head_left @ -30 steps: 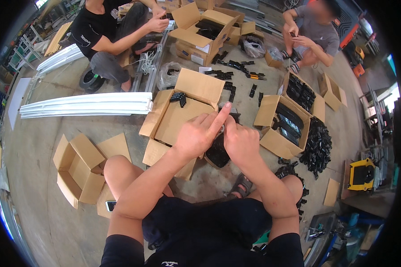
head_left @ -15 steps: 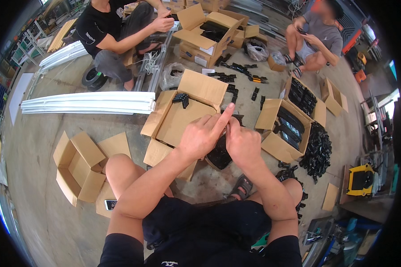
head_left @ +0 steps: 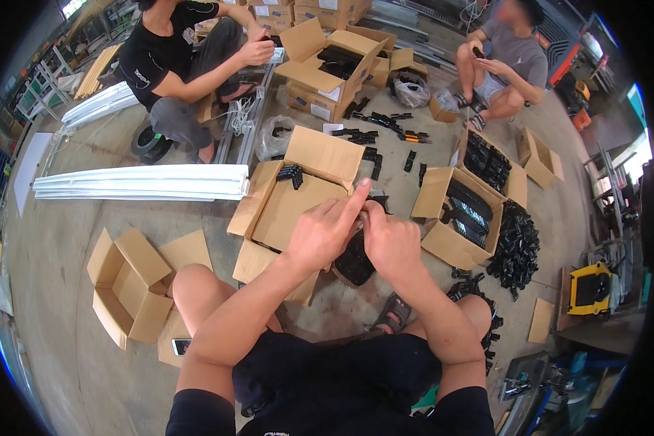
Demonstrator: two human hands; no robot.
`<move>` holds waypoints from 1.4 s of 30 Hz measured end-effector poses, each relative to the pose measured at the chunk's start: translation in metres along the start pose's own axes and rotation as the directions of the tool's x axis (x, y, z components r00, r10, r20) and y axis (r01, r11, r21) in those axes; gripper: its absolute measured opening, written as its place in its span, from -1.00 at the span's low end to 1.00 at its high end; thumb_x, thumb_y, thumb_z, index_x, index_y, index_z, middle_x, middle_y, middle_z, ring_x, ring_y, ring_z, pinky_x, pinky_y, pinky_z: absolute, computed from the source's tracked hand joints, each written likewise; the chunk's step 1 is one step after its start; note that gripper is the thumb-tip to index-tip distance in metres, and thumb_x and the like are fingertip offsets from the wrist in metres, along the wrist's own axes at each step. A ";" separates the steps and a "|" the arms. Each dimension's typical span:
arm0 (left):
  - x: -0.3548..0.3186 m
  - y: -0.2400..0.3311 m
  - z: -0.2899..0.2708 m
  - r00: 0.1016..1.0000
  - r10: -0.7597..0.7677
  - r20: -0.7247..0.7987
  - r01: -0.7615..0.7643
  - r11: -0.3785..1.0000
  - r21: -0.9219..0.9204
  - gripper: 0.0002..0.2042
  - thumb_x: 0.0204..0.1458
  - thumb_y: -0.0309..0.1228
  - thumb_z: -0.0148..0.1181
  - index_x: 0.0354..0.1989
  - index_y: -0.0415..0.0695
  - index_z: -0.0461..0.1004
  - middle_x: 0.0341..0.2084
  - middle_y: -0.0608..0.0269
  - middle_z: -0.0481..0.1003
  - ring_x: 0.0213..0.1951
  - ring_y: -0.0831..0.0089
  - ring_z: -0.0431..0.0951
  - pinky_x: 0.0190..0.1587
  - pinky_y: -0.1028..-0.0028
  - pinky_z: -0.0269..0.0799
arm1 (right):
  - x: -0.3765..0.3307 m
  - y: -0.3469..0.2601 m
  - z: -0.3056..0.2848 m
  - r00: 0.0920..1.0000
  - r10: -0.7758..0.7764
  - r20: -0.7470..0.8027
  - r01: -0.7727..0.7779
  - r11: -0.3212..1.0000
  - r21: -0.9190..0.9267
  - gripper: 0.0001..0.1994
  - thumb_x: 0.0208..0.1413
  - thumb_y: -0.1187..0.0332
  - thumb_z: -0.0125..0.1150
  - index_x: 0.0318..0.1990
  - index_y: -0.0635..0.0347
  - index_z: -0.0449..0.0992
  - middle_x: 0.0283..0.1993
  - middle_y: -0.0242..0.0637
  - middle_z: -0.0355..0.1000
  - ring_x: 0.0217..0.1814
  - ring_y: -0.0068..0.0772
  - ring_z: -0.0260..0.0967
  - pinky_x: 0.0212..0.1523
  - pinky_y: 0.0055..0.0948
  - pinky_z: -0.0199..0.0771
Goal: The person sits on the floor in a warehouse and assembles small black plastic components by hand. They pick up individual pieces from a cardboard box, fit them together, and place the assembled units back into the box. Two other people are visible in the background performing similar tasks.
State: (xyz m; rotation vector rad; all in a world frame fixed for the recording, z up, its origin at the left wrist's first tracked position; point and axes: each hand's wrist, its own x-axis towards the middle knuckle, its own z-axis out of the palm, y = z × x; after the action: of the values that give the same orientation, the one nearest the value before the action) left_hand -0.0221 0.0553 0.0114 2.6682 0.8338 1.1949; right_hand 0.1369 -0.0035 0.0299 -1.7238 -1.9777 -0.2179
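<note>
Grip unchanged, left hand [head_left: 320, 232] and right hand [head_left: 392, 238] sit slightly lower in view.

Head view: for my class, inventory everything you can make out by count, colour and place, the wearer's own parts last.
Central carton: one, brown, mid-floor
Filled cartons: two, brown, right
Open carton: one, brown, lower left
Stacked cartons: several, brown, back
Small carton: one, brown, far right
Black pieces: many, black, piled right, scattered ahead
Long lengths: several, white, left
Plastic bags: at least two, clear, back
Phone: one, white and dark, lower left
Framed equipment: one, yellow-black, far right
Co-workers: two, black- and grey-shirted, back
Left hand, right hand: one each, bare, centre, close together; anything held mostly hidden
Own sleeves: two, dark, lower edge
</note>
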 end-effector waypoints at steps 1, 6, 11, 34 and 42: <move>0.000 -0.001 -0.001 1.000 -0.002 -0.005 0.002 1.000 -0.001 -0.18 -0.02 -0.47 0.33 0.48 -0.17 0.13 -0.35 0.25 0.54 -0.40 0.29 0.54 -0.39 0.33 0.55 | 0.000 -0.001 -0.002 1.000 -0.011 -0.004 0.011 1.000 0.004 -0.84 0.17 0.41 0.18 -0.13 0.23 0.55 -0.57 -0.20 0.54 -0.57 -0.17 0.56 -0.56 -0.22 0.52; 0.000 0.001 -0.003 0.999 0.007 0.031 -0.007 1.000 0.016 -0.19 -0.01 -0.48 0.31 0.48 -0.18 0.13 -0.32 0.25 0.55 -0.40 0.30 0.55 -0.37 0.34 0.56 | 0.000 0.002 -0.003 0.999 -0.041 -0.030 0.042 0.999 0.011 -0.83 0.17 0.40 0.17 -0.14 0.26 0.54 -0.58 -0.20 0.53 -0.57 -0.18 0.55 -0.56 -0.23 0.52; 0.000 0.001 -0.001 0.999 0.046 -0.002 -0.046 0.999 -0.004 -0.22 0.01 -0.51 0.28 0.48 -0.19 0.14 -0.30 0.22 0.56 -0.39 0.31 0.55 -0.36 0.35 0.56 | -0.001 -0.001 -0.005 0.999 -0.037 -0.004 0.037 0.998 -0.050 -0.84 0.16 0.41 0.15 -0.15 0.26 0.53 -0.59 -0.23 0.51 -0.58 -0.22 0.55 -0.57 -0.25 0.52; -0.012 -0.029 0.018 0.751 -0.659 0.049 0.501 0.520 -0.692 -0.71 0.11 -0.56 0.37 0.02 -0.26 0.56 -0.25 0.28 0.66 -0.31 0.62 0.63 -0.26 0.51 0.60 | -0.005 0.015 -0.018 0.846 0.136 0.516 -0.488 0.588 0.645 -0.79 0.24 0.30 0.29 -0.32 0.30 0.59 -0.65 -0.37 0.36 -0.61 -0.63 0.15 -0.58 -0.44 0.18; -0.004 -0.044 0.005 0.452 -0.832 0.322 0.256 -0.225 -0.940 -0.75 0.25 -0.40 0.27 0.03 -0.20 0.45 -0.21 0.08 0.64 -0.31 0.39 0.67 -0.13 0.38 0.67 | -0.089 0.012 0.100 0.394 -0.080 0.915 -0.833 0.390 0.393 -0.79 0.19 0.51 0.13 -0.10 0.42 0.60 -0.22 -0.15 0.59 -0.28 -0.38 0.55 -0.41 -0.39 0.57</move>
State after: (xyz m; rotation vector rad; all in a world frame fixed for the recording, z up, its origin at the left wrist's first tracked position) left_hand -0.0404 0.0907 -0.0082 0.5707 0.7502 1.2837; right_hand 0.1281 -0.0361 -0.0996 -1.5825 -1.3814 1.9079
